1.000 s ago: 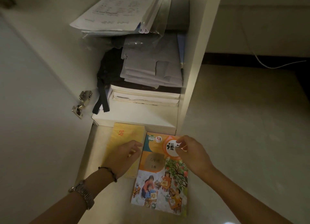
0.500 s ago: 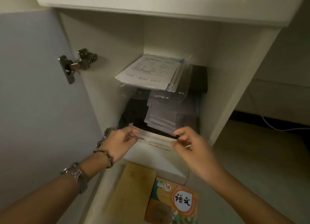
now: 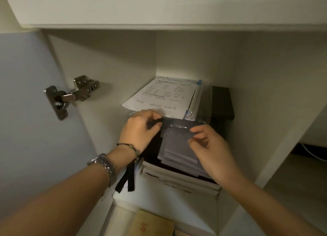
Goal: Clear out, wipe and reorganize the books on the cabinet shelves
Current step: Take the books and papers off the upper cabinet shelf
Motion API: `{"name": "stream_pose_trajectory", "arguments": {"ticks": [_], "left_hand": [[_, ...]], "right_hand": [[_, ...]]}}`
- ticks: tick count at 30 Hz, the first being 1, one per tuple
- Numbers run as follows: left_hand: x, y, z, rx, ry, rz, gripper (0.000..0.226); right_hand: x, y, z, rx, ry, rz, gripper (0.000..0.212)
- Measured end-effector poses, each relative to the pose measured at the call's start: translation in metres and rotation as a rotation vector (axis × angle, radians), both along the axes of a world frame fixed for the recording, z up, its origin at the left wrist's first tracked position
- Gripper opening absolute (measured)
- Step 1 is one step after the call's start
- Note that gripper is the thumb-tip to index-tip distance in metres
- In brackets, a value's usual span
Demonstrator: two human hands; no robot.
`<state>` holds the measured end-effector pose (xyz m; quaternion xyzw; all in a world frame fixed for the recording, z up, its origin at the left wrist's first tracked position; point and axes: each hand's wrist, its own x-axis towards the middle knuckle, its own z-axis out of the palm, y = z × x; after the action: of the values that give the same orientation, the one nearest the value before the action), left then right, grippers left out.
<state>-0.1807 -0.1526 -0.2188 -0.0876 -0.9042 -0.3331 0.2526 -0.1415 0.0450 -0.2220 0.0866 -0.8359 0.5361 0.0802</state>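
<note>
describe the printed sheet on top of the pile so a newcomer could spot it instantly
Look into the open white cabinet, past the metal door hinge on its left wall, to the pile on the shelf. The white printed sheet lies flat on top, just behind the left hand. It alone shows lines of dark text; the grey clear-wrapped packets below are blank.

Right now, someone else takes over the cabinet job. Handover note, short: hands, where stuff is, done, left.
Left hand: fingers curled on the front edge of the clear plastic sleeve.
Right hand: pinches that same edge further right.
The sleeve sits mid-stack in the cabinet: printed sheets on top, grey folders and white books below, a black bag at the left.
Done: a yellow book lies on the floor in front.
Left: pull out the rest, wipe the shelf, restack.
</note>
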Motion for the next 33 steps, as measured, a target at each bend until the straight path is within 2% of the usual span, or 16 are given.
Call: {"name": "stream_pose_trajectory", "arguments": {"ticks": [8,11,16,27,33], "left_hand": [[-0.046,0.002,-0.009,-0.125,-0.001,0.039,0.034],[-0.061,0.001,-0.010,-0.109,0.008,0.053,0.028],[-0.086,0.003,-0.002,0.011,0.013,0.074,0.005],[-0.109,0.014,-0.004,-0.136,-0.079,0.039,0.020],[-0.111,0.003,-0.009,-0.270,0.092,-0.081,0.025]], "right_hand": [[-0.027,-0.008,-0.013,-0.081,-0.017,-0.015,0.024],[-0.034,-0.005,-0.012,-0.117,-0.018,-0.020,0.024],[-0.043,0.005,-0.010,-0.175,0.002,-0.125,0.023],[-0.043,0.008,-0.008,-0.177,-0.030,-0.115,0.022],[-0.044,0.006,-0.008,-0.207,-0.047,-0.104,0.025]]}}
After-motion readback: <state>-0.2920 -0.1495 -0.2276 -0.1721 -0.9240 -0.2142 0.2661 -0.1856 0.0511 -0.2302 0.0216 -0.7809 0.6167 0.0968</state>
